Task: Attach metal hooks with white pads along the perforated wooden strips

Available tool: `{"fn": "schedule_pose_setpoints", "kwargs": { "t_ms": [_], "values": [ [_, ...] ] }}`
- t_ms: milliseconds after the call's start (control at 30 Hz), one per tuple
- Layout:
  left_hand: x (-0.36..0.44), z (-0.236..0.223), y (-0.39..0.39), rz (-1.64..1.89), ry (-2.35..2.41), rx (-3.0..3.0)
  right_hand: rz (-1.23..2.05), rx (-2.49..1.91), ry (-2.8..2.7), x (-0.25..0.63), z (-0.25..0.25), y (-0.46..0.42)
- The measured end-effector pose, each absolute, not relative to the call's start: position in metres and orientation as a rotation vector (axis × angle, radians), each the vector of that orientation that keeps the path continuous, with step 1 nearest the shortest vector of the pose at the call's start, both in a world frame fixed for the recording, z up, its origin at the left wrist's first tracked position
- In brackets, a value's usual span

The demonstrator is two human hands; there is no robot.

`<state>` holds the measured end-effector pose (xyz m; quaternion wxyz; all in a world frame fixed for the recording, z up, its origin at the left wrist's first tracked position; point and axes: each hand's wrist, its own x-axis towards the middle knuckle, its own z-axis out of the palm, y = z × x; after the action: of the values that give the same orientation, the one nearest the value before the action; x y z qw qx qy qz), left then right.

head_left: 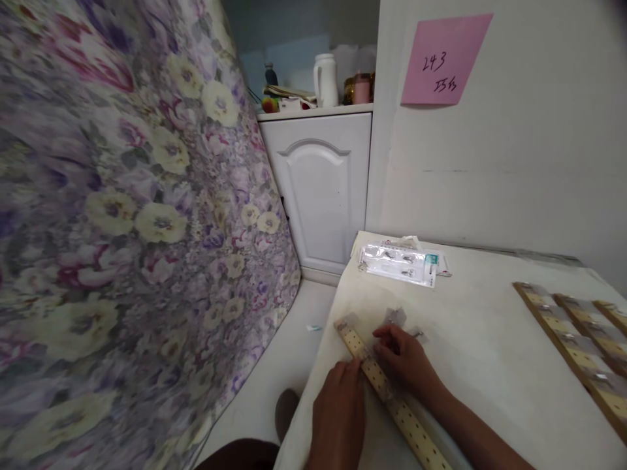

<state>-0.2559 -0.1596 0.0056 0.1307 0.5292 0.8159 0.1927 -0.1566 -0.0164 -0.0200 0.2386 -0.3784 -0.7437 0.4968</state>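
Note:
A long yellow perforated strip [392,398] lies diagonally on the white table [490,339]. My left hand [337,411] rests on the strip's left side, fingers together and pressing down on it. My right hand [404,359] sits on the other side of the strip, fingertips curled and pinching a small clear packet at the strip. A few small clear packets [399,320] lie just beyond my right fingers.
A clear bag of small metal parts [399,261] lies at the table's far edge. Finished yellow strips with packets [578,346] lie at the right. A floral fabric [122,228] fills the left. A white cabinet [321,189] stands behind, with a pink note [443,59] on the wall.

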Motion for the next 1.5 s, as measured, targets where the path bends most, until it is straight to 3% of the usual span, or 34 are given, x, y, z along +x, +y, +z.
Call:
{"fn": "schedule_pose_setpoints", "kwargs": {
  "t_ms": [933,1500],
  "values": [
    [-0.2536,0.0021,-0.1599,0.463,2.4,1.547,1.387,-1.025,-2.027,-0.1567,-0.0261,-0.0129],
    [-0.2543,0.0035,-0.1589,0.556,2.377,1.514,1.244,-1.098,-2.102,-0.1625,-0.0163,-0.0193]
  ]
}}
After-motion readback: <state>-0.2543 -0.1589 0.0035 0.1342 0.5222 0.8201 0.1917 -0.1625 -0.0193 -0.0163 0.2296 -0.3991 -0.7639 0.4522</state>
